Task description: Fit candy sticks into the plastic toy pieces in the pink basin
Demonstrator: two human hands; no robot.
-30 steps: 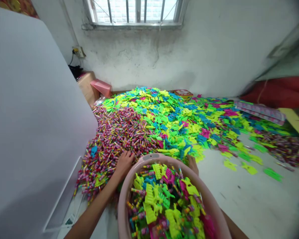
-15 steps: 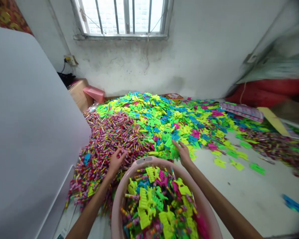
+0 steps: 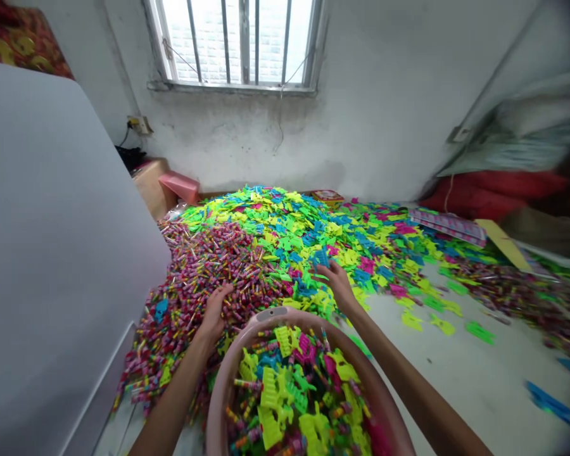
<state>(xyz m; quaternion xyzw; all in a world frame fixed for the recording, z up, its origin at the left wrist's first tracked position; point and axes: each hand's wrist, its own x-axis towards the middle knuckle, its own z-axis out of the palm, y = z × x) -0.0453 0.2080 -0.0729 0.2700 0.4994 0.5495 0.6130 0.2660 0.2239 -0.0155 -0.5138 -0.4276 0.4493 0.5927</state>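
Two heaps lie within arm's reach past a pink basin (image 3: 308, 320) at six o'clock, the left hand (image 3: 213, 315) open on wrapped sticks (image 3: 209, 266), the right hand (image 3: 337, 285) half-curled on neon plastic pieces (image 3: 289, 237), its hold unclear.

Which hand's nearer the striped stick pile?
Left. The left hand is on the striped sticks, at the pile's near edge; the right hand is farther right, at the neon plastic pieces.

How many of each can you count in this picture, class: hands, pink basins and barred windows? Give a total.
Hands: 2 (left hand, right hand)
Pink plastic basin: 1
Barred window: 1
Total: 4
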